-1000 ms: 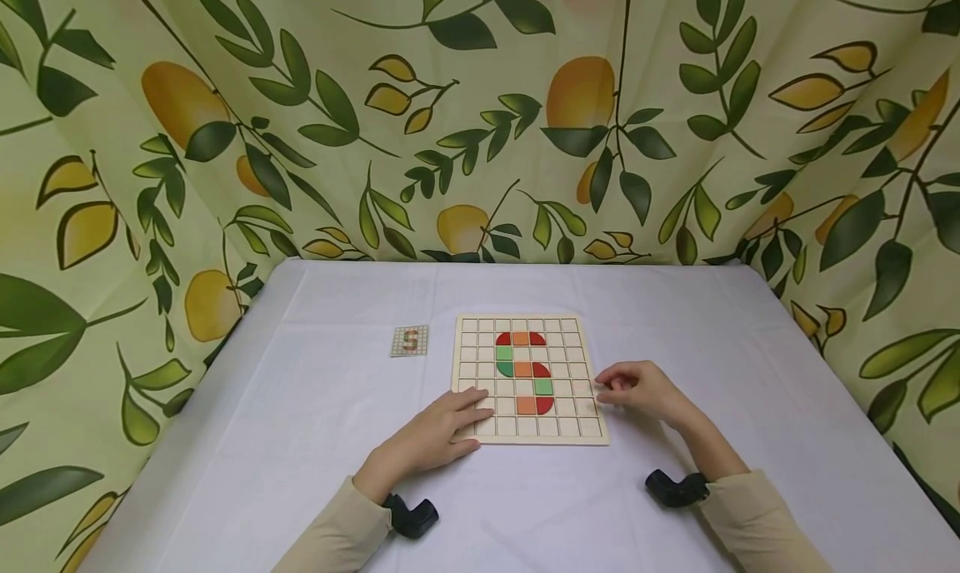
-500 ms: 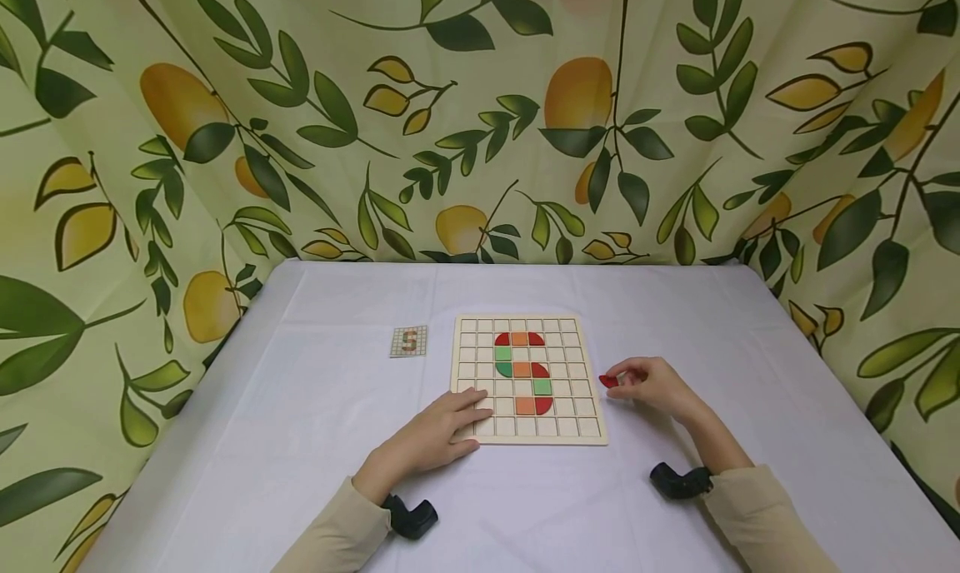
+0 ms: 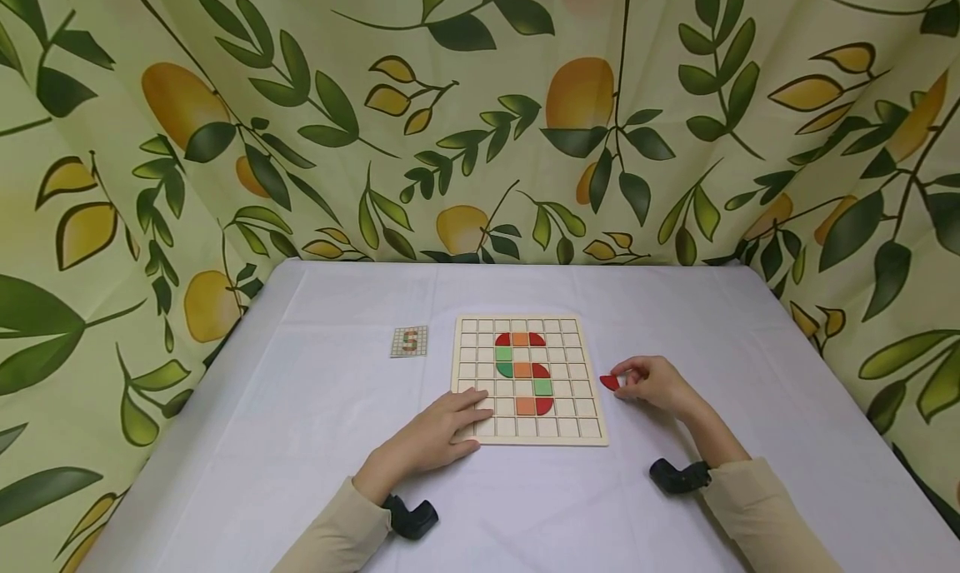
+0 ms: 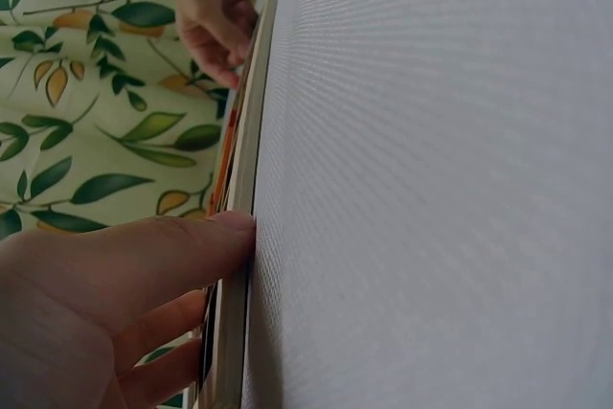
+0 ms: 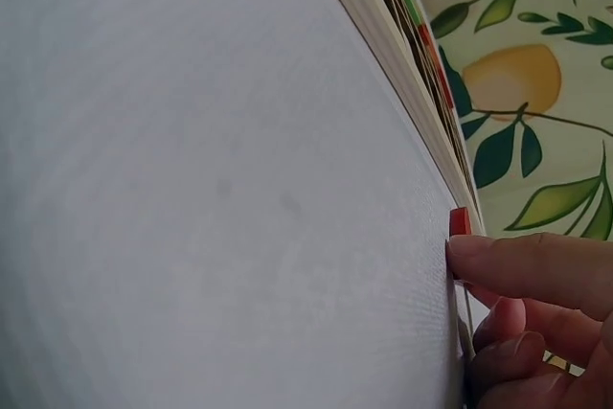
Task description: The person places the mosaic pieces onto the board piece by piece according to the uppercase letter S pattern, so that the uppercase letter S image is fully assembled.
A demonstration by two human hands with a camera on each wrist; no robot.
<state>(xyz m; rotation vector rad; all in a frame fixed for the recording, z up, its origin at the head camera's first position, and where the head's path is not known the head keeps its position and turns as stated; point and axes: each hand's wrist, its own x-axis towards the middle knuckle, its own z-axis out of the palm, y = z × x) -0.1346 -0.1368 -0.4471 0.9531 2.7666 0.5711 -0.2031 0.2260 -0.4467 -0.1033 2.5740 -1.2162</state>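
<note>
A square wooden grid board (image 3: 567, 427) lies on the table. Red, orange and green tiles (image 3: 521, 370) in its cells form an S-like figure. My left hand (image 3: 429, 430) rests over the board's near left corner, fingers extended on top; in the left wrist view its thumb (image 4: 206, 241) touches the near edge. Just right of the board, my right hand (image 3: 660, 387) pinches a red quarter-circle tile (image 3: 610, 382) between thumb and fingers. The right wrist view shows this tile (image 5: 461, 222) nearly edge-on, close to the cloth; whether it touches the cloth I cannot tell.
A small card (image 3: 409, 341) with a gridded S pattern lies left of the board. White cloth (image 3: 315, 373) covers the table. A leaf-and-fruit print curtain (image 3: 480, 140) hangs behind and along both sides.
My right hand has drawn slightly right, away from the board's edge, and the red tile now shows more fully at its fingertips. The left hand and board stay put.
</note>
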